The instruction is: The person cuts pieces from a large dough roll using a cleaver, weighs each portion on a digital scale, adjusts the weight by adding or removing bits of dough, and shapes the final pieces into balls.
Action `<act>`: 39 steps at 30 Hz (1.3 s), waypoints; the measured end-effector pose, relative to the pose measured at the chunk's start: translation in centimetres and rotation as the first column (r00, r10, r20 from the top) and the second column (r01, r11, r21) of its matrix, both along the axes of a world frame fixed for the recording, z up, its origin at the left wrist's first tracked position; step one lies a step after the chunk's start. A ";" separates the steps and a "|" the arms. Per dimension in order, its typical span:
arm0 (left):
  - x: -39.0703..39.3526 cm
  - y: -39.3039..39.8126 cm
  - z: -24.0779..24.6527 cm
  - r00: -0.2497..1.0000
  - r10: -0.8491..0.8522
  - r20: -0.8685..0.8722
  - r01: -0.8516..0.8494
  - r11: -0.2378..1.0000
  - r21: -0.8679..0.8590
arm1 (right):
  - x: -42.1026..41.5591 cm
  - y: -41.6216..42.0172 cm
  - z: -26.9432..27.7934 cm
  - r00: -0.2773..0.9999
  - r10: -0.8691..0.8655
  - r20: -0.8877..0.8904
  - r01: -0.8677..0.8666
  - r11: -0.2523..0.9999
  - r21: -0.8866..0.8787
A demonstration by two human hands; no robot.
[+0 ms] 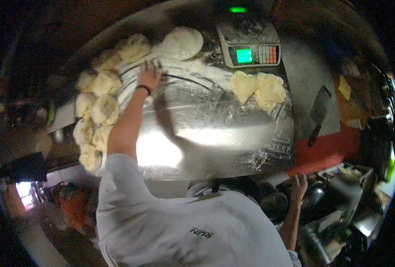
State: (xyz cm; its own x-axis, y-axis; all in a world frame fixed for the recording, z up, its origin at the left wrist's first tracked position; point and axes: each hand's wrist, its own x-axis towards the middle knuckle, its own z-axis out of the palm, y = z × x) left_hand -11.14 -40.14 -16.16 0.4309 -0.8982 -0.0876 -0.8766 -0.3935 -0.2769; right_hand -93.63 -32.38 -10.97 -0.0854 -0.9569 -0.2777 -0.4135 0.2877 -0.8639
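Note:
My left hand (149, 75), with a dark band at the wrist, lies palm down on the floured metal worktop (200, 110). Its fingers are spread and hold nothing. Curved streaks run through the flour around it. Just beyond the fingers sits a large flour-dusted round of dough (184, 43). Several dough balls (105, 108) are crowded along the left edge, beside my forearm. Two flattened dough pieces (270, 90) touch each other at the right. Off the table, low by my right side, is my right hand (299, 187), fingers curled; whether it holds anything is unclear.
A digital scale (250, 46) with a lit green display stands at the back right. Right of the worktop, a cleaver (320, 111) lies across a grey board (306, 83) and a red surface (327, 150). Another person (344, 192) is at the lower right.

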 end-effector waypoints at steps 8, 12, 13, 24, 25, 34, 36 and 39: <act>-13.9 0.0 1.5 0.869 -0.409 -0.280 0.373 0.911 -0.175 | 8.8 9.1 4.8 0.979 -0.117 -0.169 0.134 0.986 0.096; -17.3 0.8 5.2 0.603 -0.614 -0.509 0.545 0.783 -0.300 | 10.7 9.9 6.8 0.997 -0.058 -0.049 0.062 0.994 0.092; -16.9 -1.7 4.7 0.640 -0.633 -0.436 0.540 0.774 -0.330 | 11.0 9.7 7.2 0.992 -0.063 -0.112 0.074 0.993 0.097; -28.3 1.9 6.1 0.595 -0.654 -0.467 0.638 0.738 -0.221 | 15.0 12.0 9.7 0.948 0.074 -0.309 -0.067 0.997 0.031; -29.8 3.4 6.7 0.557 -0.655 -0.511 0.652 0.726 -0.220 | 15.0 11.7 9.9 0.958 0.075 -0.275 -0.071 0.997 0.025; -20.4 10.9 7.4 0.749 -0.446 -0.489 0.454 0.884 -0.111 | 17.3 9.9 11.7 0.992 0.085 -0.092 -0.091 0.994 -0.057; -14.1 11.1 6.3 0.857 -0.356 -0.373 0.335 0.934 -0.122 | 17.1 10.8 11.4 0.986 0.060 -0.157 -0.071 0.995 -0.066; -4.2 8.8 6.1 0.957 -0.156 -0.244 0.132 0.985 -0.111 | 14.5 12.5 9.6 0.951 0.096 -0.295 -0.132 0.986 -0.104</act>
